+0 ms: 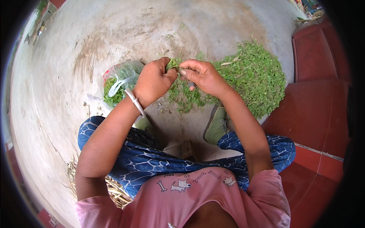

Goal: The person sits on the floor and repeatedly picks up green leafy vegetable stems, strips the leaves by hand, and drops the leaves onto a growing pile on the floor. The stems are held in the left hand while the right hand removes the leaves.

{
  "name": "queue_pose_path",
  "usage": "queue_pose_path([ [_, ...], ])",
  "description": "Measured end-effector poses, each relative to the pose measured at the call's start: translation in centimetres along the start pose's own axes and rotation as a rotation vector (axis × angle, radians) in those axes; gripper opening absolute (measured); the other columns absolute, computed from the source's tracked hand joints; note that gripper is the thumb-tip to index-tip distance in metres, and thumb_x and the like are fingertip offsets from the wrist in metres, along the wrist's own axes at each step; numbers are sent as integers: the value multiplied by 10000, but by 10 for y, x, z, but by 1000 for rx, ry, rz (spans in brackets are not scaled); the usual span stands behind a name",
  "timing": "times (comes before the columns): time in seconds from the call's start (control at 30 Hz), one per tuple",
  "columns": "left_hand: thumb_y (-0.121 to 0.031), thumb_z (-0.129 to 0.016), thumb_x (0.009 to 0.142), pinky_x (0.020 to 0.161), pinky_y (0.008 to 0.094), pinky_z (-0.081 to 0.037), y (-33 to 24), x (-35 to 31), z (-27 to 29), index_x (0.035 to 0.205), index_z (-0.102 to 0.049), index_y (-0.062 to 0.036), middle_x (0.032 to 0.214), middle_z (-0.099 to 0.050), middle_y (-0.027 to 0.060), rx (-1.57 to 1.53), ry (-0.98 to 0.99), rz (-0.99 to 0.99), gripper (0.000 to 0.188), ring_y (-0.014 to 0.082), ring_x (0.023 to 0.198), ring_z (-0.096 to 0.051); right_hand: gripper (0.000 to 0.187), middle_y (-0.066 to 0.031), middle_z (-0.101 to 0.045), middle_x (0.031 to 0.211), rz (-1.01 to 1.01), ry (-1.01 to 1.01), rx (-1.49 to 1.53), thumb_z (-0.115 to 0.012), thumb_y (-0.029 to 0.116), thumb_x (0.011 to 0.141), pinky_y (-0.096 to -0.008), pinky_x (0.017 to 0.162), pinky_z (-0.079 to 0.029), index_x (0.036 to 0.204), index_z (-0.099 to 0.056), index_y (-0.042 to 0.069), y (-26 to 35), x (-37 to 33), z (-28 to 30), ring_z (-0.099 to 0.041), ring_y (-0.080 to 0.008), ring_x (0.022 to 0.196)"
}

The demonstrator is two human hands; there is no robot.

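My left hand (155, 79), with a white bangle at the wrist, is closed round a small bunch of green stems (172, 64). The stem ends stick out of the fist towards my right hand (202, 76), whose thumb and forefinger pinch at them. Something small and dark shows below those right fingers; what it is I cannot make out. Loose leafy greens (186, 99) lie on the ground under both hands. Left of my left wrist stands a clear plastic bag (132, 72) with pale handles, holding more greens.
A wide heap of leafy greens (258, 76) covers the concrete ground (125, 26) at the right. Beyond it rise red tiled steps (304, 114). My green shoes (216, 127) stand near the loose greens. Dry straw-like stalks (117, 192) lie at the lower left.
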State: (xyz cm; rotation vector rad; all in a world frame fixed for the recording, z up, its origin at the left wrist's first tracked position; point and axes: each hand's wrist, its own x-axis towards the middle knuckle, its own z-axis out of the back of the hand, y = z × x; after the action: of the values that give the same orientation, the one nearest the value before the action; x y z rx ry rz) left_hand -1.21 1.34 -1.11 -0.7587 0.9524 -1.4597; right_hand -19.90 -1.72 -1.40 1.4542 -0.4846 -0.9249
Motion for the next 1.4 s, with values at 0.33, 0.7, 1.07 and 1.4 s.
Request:
queue_pose_path([
  [0.33, -202, -475, 942, 540, 231, -394, -9, -2, 29, 935, -506, -13, 690, -554, 28, -192, -183, 36, 192, 86, 578, -482, 462, -147, -533, 1190, -85, -187, -914, -596, 262, 824, -432, 828, -457, 1227, -476, 70, -140, 18, -1, -565, -348, 981],
  [0.7, -175, -491, 939, 516, 234, -413, -23, -10, 34, 927, -487, -15, 654, -466, -1, -395, -302, 73, 161, 89, 564, -476, 258, -135, -628, 749, -415, -498, -746, -611, 351, 818, -453, 612, -462, 841, -620, 94, -215, 0, 0, -605, -339, 710],
  [1.07, -188, -591, 891, 469, 223, -351, -36, -10, 39, 836, -470, -21, 632, -450, -31, -383, -363, 197, 213, 47, 547, -404, 244, -143, -611, 833, -474, -387, -999, -611, 328, 815, -491, 619, -464, 873, -606, 90, -250, 42, -4, -587, -368, 771],
  [1.4, -186, -606, 874, 461, 205, -406, -27, -11, 35, 925, -586, -34, 680, -509, -38, -348, -193, 269, 161, 35, 549, -437, 133, 4, -619, 794, -430, -246, 213, -559, 192, 891, -203, 506, -431, 937, -600, 74, -132, 12, 60, -563, -53, 603],
])
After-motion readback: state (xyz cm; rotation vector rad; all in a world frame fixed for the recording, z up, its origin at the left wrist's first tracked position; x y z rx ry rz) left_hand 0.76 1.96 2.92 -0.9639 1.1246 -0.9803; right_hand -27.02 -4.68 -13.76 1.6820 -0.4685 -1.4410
